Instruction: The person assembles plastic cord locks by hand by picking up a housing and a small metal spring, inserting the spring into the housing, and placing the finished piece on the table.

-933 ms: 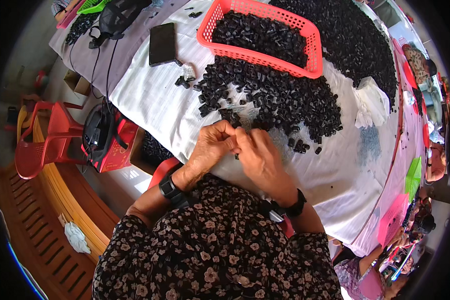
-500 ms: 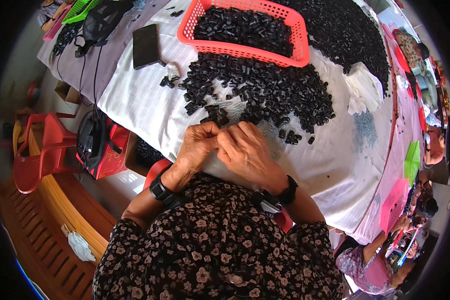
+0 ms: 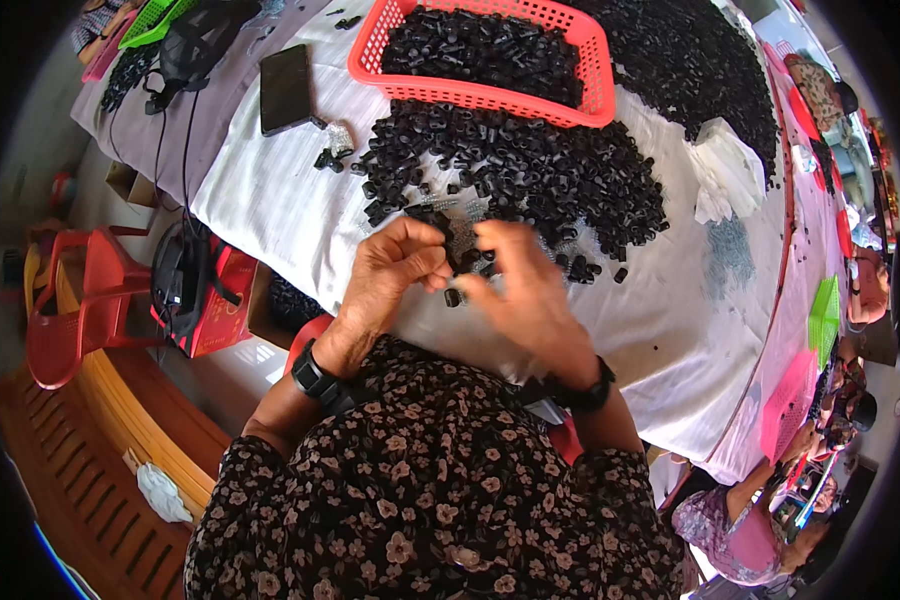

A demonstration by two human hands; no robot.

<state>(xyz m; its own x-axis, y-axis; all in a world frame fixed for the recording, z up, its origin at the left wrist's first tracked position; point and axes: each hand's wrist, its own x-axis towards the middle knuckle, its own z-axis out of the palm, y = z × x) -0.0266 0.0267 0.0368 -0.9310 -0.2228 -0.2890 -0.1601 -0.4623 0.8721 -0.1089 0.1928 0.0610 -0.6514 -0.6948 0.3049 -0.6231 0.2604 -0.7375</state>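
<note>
My left hand (image 3: 395, 268) is closed in a pinch at the near edge of a heap of small black plastic parts (image 3: 510, 175). Whatever lies between its thumb and forefinger is too small to make out. To its right, my right hand (image 3: 532, 295) is slightly blurred, with thumb and forefinger spread and nothing visible between them. Just below the fingertips, between both hands, is a single black plastic part (image 3: 454, 298). Small shiny silvery pieces (image 3: 462, 212) lie among the black parts beyond my hands, partly hidden by my fingers.
A coral perforated basket (image 3: 610, 75) full of black parts stands behind the heap. A larger black spread (image 3: 690, 75) covers the far right. Also on the white cloth are a dark phone (image 3: 286, 90), crumpled white paper (image 3: 725, 170) and a patch of grey-blue small pieces (image 3: 730, 258).
My hands, together before, have parted: the right moved right and its fingers spread, while the left stayed pinched. A single black part now shows between them.
</note>
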